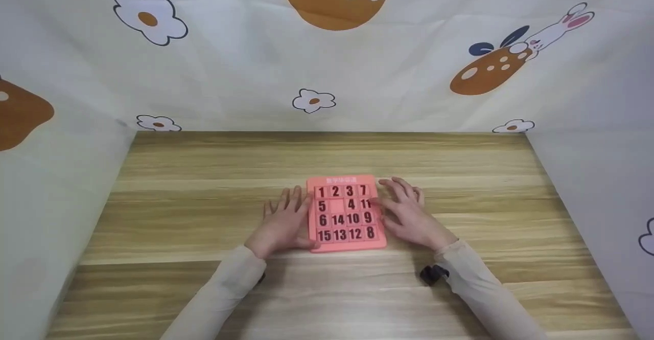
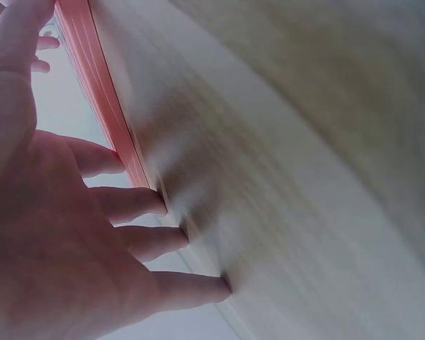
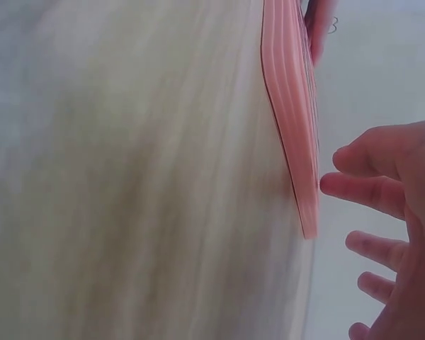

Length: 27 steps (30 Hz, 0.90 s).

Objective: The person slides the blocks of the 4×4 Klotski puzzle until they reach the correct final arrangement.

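A pink sliding number puzzle lies flat on the wooden table in the head view, its top row reading 1, 2, 3, 7. One gap shows in its second row, between the 5 and the 4. My left hand is spread along the left edge, thumb at the lower left corner. In the left wrist view its other fingers reach down toward the tabletop beside the pink frame. At the right edge, fingers of my right hand extend over the tile marked 11, partly covering it.
The wooden table extends on all sides of the puzzle. A pale cloth with printed flowers and a rabbit hangs behind it, with pale walls left and right. A small black device sits at my right wrist.
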{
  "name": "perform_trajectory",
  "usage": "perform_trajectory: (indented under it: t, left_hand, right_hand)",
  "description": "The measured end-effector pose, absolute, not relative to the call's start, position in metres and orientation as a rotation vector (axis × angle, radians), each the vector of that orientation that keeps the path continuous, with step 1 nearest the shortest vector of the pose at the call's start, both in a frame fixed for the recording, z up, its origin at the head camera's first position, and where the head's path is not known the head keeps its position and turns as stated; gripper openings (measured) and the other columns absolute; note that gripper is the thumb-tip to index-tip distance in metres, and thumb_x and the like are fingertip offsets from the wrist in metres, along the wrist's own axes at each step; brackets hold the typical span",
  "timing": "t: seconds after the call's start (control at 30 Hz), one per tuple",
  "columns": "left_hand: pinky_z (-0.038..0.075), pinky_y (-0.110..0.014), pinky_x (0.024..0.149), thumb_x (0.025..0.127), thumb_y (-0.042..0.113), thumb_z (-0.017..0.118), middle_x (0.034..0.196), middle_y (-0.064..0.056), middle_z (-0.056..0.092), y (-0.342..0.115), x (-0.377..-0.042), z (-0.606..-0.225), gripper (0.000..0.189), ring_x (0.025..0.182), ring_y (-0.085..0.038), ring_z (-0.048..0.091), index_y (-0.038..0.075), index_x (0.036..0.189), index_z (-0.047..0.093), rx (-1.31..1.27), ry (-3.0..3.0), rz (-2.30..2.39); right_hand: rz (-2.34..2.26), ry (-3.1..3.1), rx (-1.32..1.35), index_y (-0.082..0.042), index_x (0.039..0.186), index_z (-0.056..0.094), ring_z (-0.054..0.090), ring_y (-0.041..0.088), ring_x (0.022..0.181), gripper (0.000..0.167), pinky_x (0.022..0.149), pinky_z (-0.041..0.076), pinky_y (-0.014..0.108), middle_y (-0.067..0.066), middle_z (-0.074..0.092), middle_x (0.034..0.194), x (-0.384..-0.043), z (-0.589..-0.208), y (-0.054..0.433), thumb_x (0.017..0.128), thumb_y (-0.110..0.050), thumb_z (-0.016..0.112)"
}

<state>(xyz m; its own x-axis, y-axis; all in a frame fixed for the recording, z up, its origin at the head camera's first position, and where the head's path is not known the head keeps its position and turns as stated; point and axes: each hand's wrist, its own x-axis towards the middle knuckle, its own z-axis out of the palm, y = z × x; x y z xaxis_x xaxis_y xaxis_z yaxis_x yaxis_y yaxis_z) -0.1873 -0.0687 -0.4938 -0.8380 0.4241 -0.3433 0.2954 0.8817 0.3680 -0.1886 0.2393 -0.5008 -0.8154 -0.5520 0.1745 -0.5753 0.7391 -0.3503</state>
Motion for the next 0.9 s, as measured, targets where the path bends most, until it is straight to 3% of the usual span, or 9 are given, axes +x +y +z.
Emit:
perform_trajectory:
  t: [0.43, 0.67, 0.8, 0.9]
  left_hand:
    - [0.002, -0.070, 0.106, 0.072, 0.061, 0.074, 0.158, -0.021, -0.001, -0.070, -0.187, -0.495, 0.116, 0.143, -0.043, -0.001, 0.010, 0.156, 0.012, 0.544, 2.635, 0.430]
    - [0.002, -0.070, 0.106, 0.072, 0.059, 0.075, 0.158, -0.022, 0.000, -0.071, -0.186, -0.494, 0.116, 0.142, -0.044, -0.001, 0.010, 0.156, 0.012, 0.561, 2.639, 0.447]
    - [0.002, -0.070, 0.106, 0.072, 0.059, 0.075, 0.158, -0.021, 0.000, -0.071, -0.186, -0.494, 0.115, 0.143, -0.043, -0.002, 0.010, 0.156, 0.012, 0.551, 2.640, 0.432]
    - [0.002, -0.070, 0.107, 0.072, 0.059, 0.075, 0.159, -0.021, 0.001, -0.070, -0.185, -0.495, 0.115, 0.143, -0.043, -0.001, 0.010, 0.156, 0.014, 0.552, 2.644, 0.431]
  right_hand:
    - [0.596, -2.857, 1.043, -0.015, 0.125, 0.065, 0.022, 0.043, 0.136, 0.042, 0.103, 0.017, 0.066, 0.019, 0.034, 0.149, -0.187, -0.502, 0.219, 0.083, -0.018, 0.065]
    - [0.582, -2.884, 1.127, -0.020, 0.134, 0.059, 0.020, 0.040, 0.138, 0.042, 0.104, 0.018, 0.065, 0.015, 0.030, 0.152, -0.189, -0.502, 0.191, 0.093, -0.029, 0.060]
    - [0.505, -2.962, 1.177, -0.027, 0.142, 0.051, 0.016, 0.037, 0.141, 0.046, 0.107, 0.013, 0.065, 0.011, 0.024, 0.156, -0.191, -0.500, 0.168, 0.097, -0.038, 0.053]
    - [0.484, -2.987, 1.182, -0.028, 0.141, 0.053, 0.013, 0.037, 0.142, 0.044, 0.108, 0.010, 0.066, 0.009, 0.022, 0.157, -0.192, -0.497, 0.160, 0.098, -0.040, 0.051]
